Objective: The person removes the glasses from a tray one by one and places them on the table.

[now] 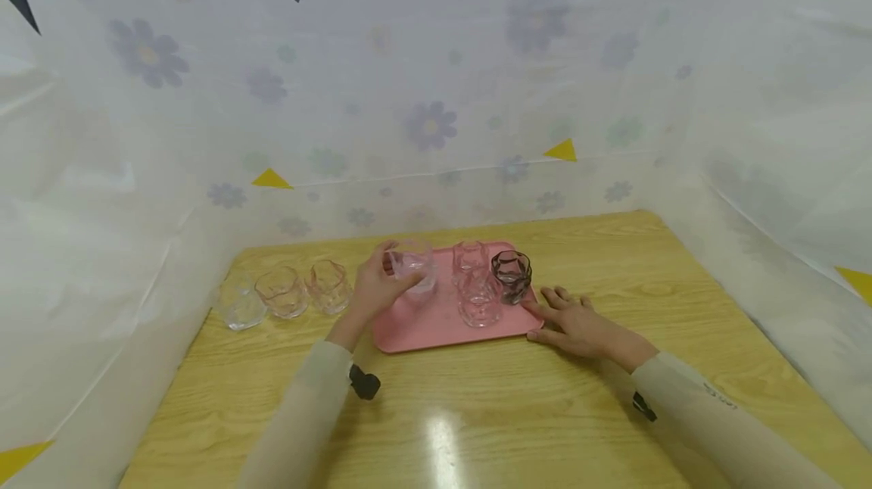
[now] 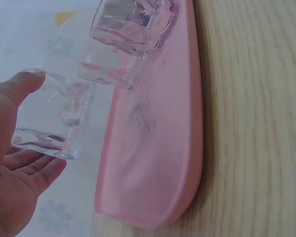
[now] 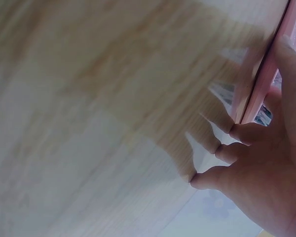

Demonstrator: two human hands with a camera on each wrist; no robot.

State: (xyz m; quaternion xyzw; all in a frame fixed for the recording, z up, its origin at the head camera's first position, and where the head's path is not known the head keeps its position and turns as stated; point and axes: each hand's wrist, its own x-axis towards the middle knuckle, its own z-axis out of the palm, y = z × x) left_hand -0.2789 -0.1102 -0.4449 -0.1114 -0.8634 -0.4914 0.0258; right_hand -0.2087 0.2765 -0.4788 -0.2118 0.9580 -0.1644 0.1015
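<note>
My left hand (image 1: pixel 373 284) grips a clear drinking glass (image 1: pixel 421 277) over the left part of a pink tray (image 1: pixel 429 328). In the left wrist view, thumb and fingers lie on opposite sides of the glass (image 2: pixel 81 123), which appears raised off the tray. Two clear glasses, a rear one (image 1: pixel 470 254) and a front one (image 1: pixel 480 307), stand toward the tray's right, beside a dark-tinted glass (image 1: pixel 512 269). My right hand (image 1: pixel 579 326) has its fingers spread at the tray's right edge, with fingertips on the table and the thumb side against the rim (image 3: pixel 261 84).
Left of the tray, three more glasses stand in a row on the wooden table (image 1: pixel 477 413): an outer one (image 1: pixel 241 309), a middle one (image 1: pixel 282 296) and a nearer one (image 1: pixel 330 292). A flower-patterned white sheet (image 1: pixel 381 126) encloses the table's back and sides.
</note>
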